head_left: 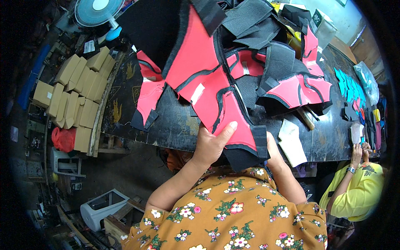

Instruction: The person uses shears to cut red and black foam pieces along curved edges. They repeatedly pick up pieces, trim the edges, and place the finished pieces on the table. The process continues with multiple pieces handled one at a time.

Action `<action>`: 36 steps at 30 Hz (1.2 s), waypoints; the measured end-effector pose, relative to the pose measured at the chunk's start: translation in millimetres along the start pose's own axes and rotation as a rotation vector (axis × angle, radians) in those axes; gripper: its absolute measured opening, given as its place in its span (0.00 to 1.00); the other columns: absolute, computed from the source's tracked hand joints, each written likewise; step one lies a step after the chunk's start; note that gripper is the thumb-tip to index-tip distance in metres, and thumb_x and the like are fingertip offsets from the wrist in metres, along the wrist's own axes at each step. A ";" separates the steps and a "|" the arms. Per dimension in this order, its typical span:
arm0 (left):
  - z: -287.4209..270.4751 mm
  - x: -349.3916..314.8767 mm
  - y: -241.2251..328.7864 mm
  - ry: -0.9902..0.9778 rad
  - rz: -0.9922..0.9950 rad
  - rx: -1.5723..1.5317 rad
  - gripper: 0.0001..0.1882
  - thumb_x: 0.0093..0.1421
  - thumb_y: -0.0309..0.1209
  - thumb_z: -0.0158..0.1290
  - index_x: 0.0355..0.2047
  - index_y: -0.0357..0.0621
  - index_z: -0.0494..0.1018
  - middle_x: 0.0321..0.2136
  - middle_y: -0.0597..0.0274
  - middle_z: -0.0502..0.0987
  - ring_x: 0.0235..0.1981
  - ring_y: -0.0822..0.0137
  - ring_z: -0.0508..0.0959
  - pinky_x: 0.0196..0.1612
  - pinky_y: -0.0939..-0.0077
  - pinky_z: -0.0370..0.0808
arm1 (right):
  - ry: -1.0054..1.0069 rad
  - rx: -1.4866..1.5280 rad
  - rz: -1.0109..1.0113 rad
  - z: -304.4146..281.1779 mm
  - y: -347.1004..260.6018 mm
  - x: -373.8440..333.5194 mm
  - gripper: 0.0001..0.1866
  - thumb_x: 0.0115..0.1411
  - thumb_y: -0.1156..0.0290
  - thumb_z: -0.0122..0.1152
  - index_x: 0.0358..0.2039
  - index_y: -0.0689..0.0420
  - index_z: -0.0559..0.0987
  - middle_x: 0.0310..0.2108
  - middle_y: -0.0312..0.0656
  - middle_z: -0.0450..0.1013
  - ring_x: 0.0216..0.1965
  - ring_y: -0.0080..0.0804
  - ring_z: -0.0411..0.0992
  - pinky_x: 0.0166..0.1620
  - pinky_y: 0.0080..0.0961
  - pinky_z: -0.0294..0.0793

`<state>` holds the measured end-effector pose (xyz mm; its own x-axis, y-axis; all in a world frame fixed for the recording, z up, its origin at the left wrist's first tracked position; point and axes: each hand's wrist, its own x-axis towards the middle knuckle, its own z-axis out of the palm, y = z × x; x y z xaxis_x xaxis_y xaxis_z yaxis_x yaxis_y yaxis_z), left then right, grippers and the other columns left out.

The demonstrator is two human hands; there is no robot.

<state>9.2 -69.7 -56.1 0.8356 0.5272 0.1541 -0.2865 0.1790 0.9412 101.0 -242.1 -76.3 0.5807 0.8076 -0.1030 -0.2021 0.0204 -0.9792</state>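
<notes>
A large pink and black sewn fabric piece [200, 62], with black trim, curved black bands and a small white label, spans the space before me. My left hand [210, 143] grips its near part, thumb pressed on the pink face and fingers tucked underneath. At the piece's near right corner, by a black strap end, my right hand [273, 150] holds the edge; its fingers are mostly hidden behind the fabric. Similar pink and black pieces lie around it: a narrow one [149, 93] to the left and another [298, 89] to the right.
Grey-black fabric sheets [248, 18] are heaped at the back of the dark table [171, 121]. A white cloth piece [291, 141] lies near the right front edge. Stacked cardboard boxes [83, 79] and a fan [99, 11] stand left. A co-worker in yellow [358, 191] works at right.
</notes>
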 end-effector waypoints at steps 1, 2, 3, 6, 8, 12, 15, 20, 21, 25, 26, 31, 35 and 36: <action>0.7 -0.8 -0.4 0.000 -0.012 -0.027 0.15 0.60 0.23 0.59 0.48 0.38 0.73 0.43 0.63 0.79 0.42 0.71 0.78 0.50 0.72 0.74 | -0.011 -0.016 -0.011 -1.6 1.2 -0.7 0.18 0.57 0.72 0.66 0.47 0.65 0.78 0.45 0.37 0.78 0.45 0.20 0.73 0.51 0.23 0.73; 1.5 -1.4 -0.4 0.000 -0.032 -0.065 0.15 0.60 0.23 0.59 0.48 0.38 0.73 0.43 0.63 0.79 0.42 0.71 0.78 0.50 0.72 0.74 | -0.010 0.011 0.028 -2.9 2.9 -0.8 0.18 0.57 0.73 0.66 0.47 0.65 0.78 0.46 0.38 0.78 0.45 0.20 0.73 0.51 0.24 0.72; 2.2 -1.8 -0.1 -0.001 -0.051 -0.103 0.15 0.60 0.23 0.59 0.48 0.38 0.73 0.43 0.63 0.79 0.43 0.71 0.78 0.50 0.72 0.74 | -0.014 0.035 0.056 -3.9 4.7 -0.5 0.18 0.57 0.73 0.65 0.48 0.65 0.78 0.46 0.38 0.78 0.46 0.21 0.73 0.52 0.24 0.72; 3.9 -2.4 2.3 0.000 -0.060 -0.140 0.16 0.60 0.23 0.59 0.48 0.38 0.73 0.43 0.63 0.79 0.43 0.71 0.78 0.50 0.72 0.75 | -0.075 0.033 0.031 -5.3 8.5 0.2 0.19 0.58 0.73 0.64 0.50 0.65 0.77 0.48 0.40 0.77 0.48 0.22 0.72 0.54 0.24 0.71; 4.8 -2.6 4.4 0.022 -0.065 -0.170 0.16 0.60 0.22 0.59 0.49 0.38 0.73 0.44 0.63 0.78 0.43 0.71 0.78 0.51 0.72 0.75 | -0.105 0.038 0.008 -4.0 8.2 2.1 0.21 0.58 0.72 0.64 0.51 0.64 0.76 0.50 0.41 0.76 0.50 0.22 0.71 0.55 0.25 0.71; 5.4 -6.2 5.4 0.034 -0.099 -0.188 0.17 0.60 0.22 0.59 0.50 0.37 0.71 0.44 0.62 0.78 0.44 0.70 0.78 0.51 0.72 0.75 | -0.129 0.146 0.038 1.2 -0.8 9.6 0.24 0.58 0.71 0.64 0.54 0.63 0.74 0.53 0.41 0.74 0.52 0.23 0.70 0.56 0.26 0.70; 4.1 -12.5 4.8 -0.057 -0.111 -0.068 0.23 0.60 0.18 0.56 0.56 0.38 0.66 0.49 0.59 0.75 0.48 0.69 0.77 0.52 0.70 0.76 | -0.084 0.166 0.059 3.7 -8.3 19.2 0.23 0.57 0.70 0.66 0.53 0.63 0.75 0.51 0.39 0.74 0.51 0.22 0.70 0.55 0.25 0.70; 2.2 -18.9 10.9 -0.068 0.004 0.076 0.27 0.59 0.24 0.60 0.57 0.37 0.64 0.50 0.57 0.74 0.51 0.67 0.75 0.55 0.69 0.72 | -0.073 0.083 0.054 3.7 -5.1 21.7 0.19 0.58 0.72 0.66 0.49 0.63 0.77 0.44 0.34 0.76 0.45 0.18 0.71 0.52 0.20 0.71; 1.6 -17.1 13.1 -0.043 0.069 0.112 0.27 0.59 0.27 0.61 0.57 0.37 0.64 0.50 0.58 0.74 0.51 0.67 0.75 0.55 0.69 0.72 | -0.084 0.110 0.026 2.8 -2.6 18.4 0.18 0.58 0.72 0.66 0.48 0.63 0.77 0.43 0.33 0.76 0.44 0.17 0.71 0.51 0.19 0.71; -19.0 20.4 19.0 0.106 0.350 -0.128 0.30 0.59 0.33 0.63 0.58 0.39 0.62 0.49 0.59 0.73 0.47 0.69 0.75 0.54 0.71 0.71 | -0.101 0.185 0.071 -8.6 5.8 6.1 0.16 0.59 0.71 0.66 0.46 0.62 0.78 0.40 0.30 0.76 0.42 0.15 0.71 0.50 0.17 0.70; -33.1 31.0 23.2 0.039 0.270 -0.139 0.27 0.60 0.31 0.62 0.56 0.39 0.65 0.47 0.60 0.74 0.45 0.70 0.75 0.53 0.71 0.72 | -0.115 0.184 0.076 -10.7 8.6 6.2 0.16 0.59 0.71 0.66 0.46 0.62 0.78 0.40 0.29 0.76 0.42 0.13 0.71 0.49 0.15 0.70; -56.2 50.4 22.5 -0.003 0.106 0.094 0.13 0.64 0.30 0.57 0.46 0.37 0.74 0.41 0.63 0.77 0.41 0.71 0.76 0.49 0.73 0.73 | -0.204 0.236 0.189 -15.4 18.8 26.4 0.19 0.63 0.66 0.62 0.51 0.63 0.77 0.44 0.34 0.77 0.45 0.20 0.74 0.47 0.20 0.75; -48.5 53.9 26.8 0.064 0.082 0.132 0.12 0.66 0.31 0.53 0.44 0.34 0.75 0.41 0.62 0.78 0.42 0.70 0.76 0.47 0.73 0.73 | -0.223 -0.080 -0.074 -23.6 0.2 5.7 0.26 0.63 0.60 0.62 0.56 0.65 0.73 0.54 0.42 0.74 0.56 0.26 0.69 0.58 0.28 0.67; -47.1 53.5 29.8 0.060 0.074 0.147 0.12 0.66 0.31 0.53 0.44 0.35 0.75 0.41 0.62 0.79 0.42 0.70 0.77 0.47 0.73 0.73 | -0.195 -0.089 -0.084 -24.0 -5.3 5.1 0.26 0.62 0.57 0.62 0.52 0.64 0.73 0.50 0.41 0.74 0.54 0.24 0.67 0.57 0.29 0.65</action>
<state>23.3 3.0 -33.9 0.7843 0.5836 0.2105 -0.2709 0.0170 0.9624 124.0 -252.2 -75.9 0.4273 0.9041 0.0066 -0.0845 0.0472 -0.9953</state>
